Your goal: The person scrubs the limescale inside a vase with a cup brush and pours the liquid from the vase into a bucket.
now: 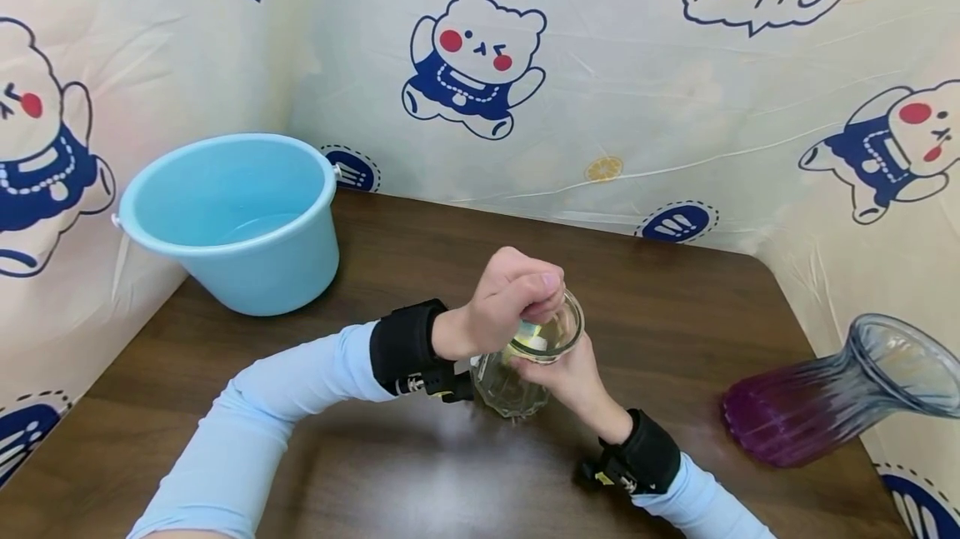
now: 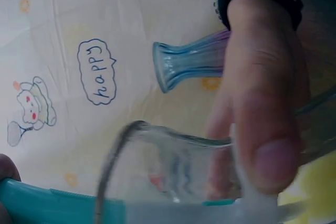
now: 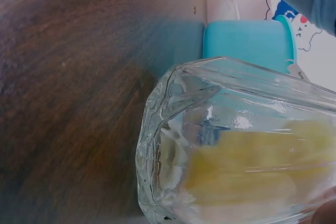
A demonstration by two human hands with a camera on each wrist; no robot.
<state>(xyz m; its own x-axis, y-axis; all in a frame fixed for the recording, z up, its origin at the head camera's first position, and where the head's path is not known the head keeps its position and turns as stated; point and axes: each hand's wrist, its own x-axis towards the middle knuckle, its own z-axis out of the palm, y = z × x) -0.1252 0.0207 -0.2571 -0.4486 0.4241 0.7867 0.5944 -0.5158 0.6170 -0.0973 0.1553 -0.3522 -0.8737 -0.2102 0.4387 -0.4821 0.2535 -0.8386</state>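
A clear glass vase [image 1: 510,393] stands tilted over the table in front of me. My right hand [image 1: 566,381] grips it around the neck, thumb in front, as the left wrist view shows. My left hand [image 1: 517,297] is curled above the vase's mouth and holds the teal handle of a sponge bottle brush [image 2: 58,203]. The handle passes through the mouth, turning white lower down. Inside the vase, the yellow sponge head [image 3: 236,166] shows through the glass near the thick faceted base. Most of the handle is hidden by the left hand in the head view.
A light blue bucket [image 1: 262,281] stands at the back left of the brown table [image 1: 660,314]. Near the right edge is a ribbed glass vase [image 1: 795,406], purple below and bluish above. Printed cloth [image 1: 637,89] hangs around the back and sides.
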